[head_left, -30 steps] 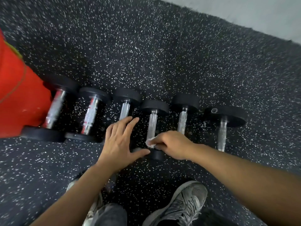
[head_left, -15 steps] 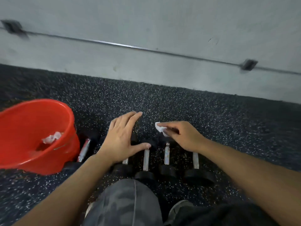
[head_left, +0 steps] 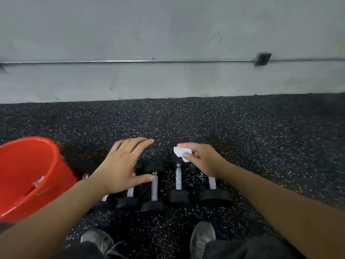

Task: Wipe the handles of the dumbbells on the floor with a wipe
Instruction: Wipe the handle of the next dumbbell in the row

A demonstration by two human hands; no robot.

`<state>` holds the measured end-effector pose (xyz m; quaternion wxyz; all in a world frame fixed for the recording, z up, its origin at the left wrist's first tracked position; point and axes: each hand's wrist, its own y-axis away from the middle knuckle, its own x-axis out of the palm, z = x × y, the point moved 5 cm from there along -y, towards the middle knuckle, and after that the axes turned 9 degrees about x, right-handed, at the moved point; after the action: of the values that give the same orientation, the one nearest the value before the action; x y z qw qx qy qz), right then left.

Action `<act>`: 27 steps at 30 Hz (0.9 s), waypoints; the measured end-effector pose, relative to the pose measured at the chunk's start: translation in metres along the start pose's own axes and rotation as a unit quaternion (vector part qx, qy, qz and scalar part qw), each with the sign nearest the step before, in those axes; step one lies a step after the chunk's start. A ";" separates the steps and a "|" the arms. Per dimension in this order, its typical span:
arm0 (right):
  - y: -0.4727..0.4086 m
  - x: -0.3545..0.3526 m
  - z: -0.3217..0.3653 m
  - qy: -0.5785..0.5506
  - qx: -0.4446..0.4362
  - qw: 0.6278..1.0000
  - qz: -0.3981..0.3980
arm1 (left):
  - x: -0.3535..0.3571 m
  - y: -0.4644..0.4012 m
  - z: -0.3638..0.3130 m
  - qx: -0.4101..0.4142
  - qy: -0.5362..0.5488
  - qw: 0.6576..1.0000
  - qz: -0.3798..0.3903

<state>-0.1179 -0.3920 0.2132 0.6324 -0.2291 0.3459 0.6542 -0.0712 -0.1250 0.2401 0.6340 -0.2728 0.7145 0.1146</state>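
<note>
— Since the earlier view tilted up, what differs?
— Both hands lifted. Right hand (head_left: 202,158) pinches crumpled white wipe (head_left: 182,153) above chrome-handled, black-ended dumbbells (head_left: 154,191) on speckled rubber floor (head_left: 261,146); left hand (head_left: 121,165) flat, spread.

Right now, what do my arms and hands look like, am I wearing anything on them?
Both forearms are bare, with no sleeves in view. The left hand and right hand wear no gloves, and no rings, watch or bands show. Fingernails look short and unpainted.
</note>
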 end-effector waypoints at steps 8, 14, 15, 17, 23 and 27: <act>-0.072 0.078 -0.145 -0.006 0.090 0.993 0.072 | 0.188 -0.037 0.016 -0.120 0.094 0.988 0.024; -0.115 0.149 -0.196 -0.005 0.096 0.990 0.107 | 0.297 -0.014 0.013 -0.205 0.105 0.970 0.080; -0.120 0.158 -0.199 -0.001 0.090 0.990 0.110 | 0.307 -0.012 0.013 -0.212 0.106 0.968 0.086; -0.131 0.174 -0.206 0.015 0.075 0.991 0.108 | 0.323 -0.010 0.015 -0.223 0.103 0.965 0.095; -0.148 0.197 -0.223 0.059 0.058 0.993 0.079 | 0.342 -0.001 0.015 -0.267 0.089 0.955 0.089; -0.143 0.202 -0.220 0.079 0.031 0.992 0.094 | 0.346 -0.002 0.013 -0.274 0.076 0.955 0.087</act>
<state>-0.0264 -0.4258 -0.1032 0.5456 -0.2265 0.4351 0.6795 -0.0761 -0.2045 -0.0969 0.4658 -0.3806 0.7229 0.3400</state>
